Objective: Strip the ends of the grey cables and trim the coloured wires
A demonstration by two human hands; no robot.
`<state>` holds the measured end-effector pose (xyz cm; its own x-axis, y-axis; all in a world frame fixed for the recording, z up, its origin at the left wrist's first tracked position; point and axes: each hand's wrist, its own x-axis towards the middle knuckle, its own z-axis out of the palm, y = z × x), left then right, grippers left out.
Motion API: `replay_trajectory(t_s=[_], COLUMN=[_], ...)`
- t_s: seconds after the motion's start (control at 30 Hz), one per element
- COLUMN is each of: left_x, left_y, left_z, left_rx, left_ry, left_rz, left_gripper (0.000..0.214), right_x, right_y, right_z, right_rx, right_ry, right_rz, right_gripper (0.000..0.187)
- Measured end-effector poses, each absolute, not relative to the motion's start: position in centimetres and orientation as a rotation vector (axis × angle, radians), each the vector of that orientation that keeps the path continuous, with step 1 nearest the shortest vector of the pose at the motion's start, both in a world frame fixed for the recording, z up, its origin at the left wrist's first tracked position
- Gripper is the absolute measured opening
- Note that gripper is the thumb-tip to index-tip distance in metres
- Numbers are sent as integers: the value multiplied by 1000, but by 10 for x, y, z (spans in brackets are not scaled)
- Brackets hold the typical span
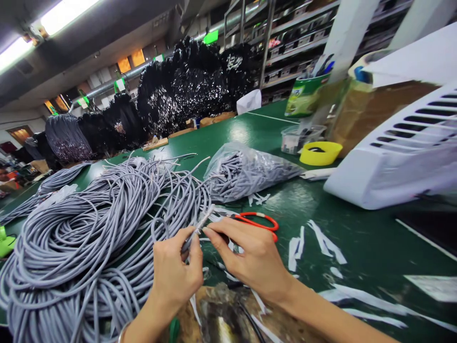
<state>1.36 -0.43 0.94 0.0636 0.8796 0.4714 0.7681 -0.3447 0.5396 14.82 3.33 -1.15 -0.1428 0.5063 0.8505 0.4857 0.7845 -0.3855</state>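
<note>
Cable [186, 245], one grey end of it, sits between the two hands in front of the coil [39, 252], its pale tip pointing up and away from the body. The left hand [177, 264] pinches it between thumb and forefinger, on the grey jacket just below the pale part. The right hand [250, 252] has thumb and forefinger drawn close beside that tip; whether they pinch anything I cannot tell. It should be light at this end, springy yet easily bent, the jacket fairly smooth, the pale part likely softer and easier to fray or nick. The jacket close to the tip seems the best hold, firm but not crushing. It looks round, slim and matt grey, the tip whitish and rather ragged, its finer detail blurred.
</note>
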Motion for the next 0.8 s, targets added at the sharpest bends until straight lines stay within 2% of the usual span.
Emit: replay_trajectory(t_s=[0.23, 0.47, 0.8], left_x=[16, 14, 14], left_y=[-3, -3, -3], left_z=[11, 6, 11], left_rx=[2320, 2214, 2148], left_ry=[1706, 1738, 1731], left_rz=[1124, 1180, 1260], left_gripper=[25, 28, 27], right_x=[147, 143, 150], right_y=[31, 27, 32], right_z=[-7, -11, -10], right_rx=[-790, -693, -747], right_ry=[-1740, -1752, -1753], right_rz=[297, -62, -41], right_gripper=[22, 19, 19])
